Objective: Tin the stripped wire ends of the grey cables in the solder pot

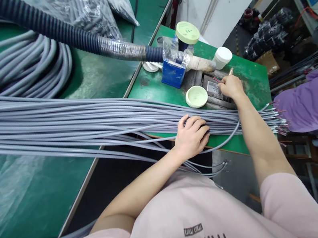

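Observation:
A thick bundle of grey cables (110, 119) runs from the left across to the right end of the green bench. My left hand (190, 136) lies on top of this bundle with its fingers spread over the cables. My right hand (232, 86) is closed in a pinch on a grey cable, which curves up from the bundle behind my forearm. Thin red and dark wires (217, 80) stick out from its fingers, above a small metal pot with a shiny silver surface (213, 87). A tan stick end (231, 71) shows just behind that hand.
A corrugated hose (72, 36) ends over a blue box (173, 74). Around the pot stand an open pale-green tub (196, 97), a white tub (222, 57) and a lidded jar (187, 33). Coiled cables (43, 69) lie left. A person's purple sleeve (317, 98) is at right.

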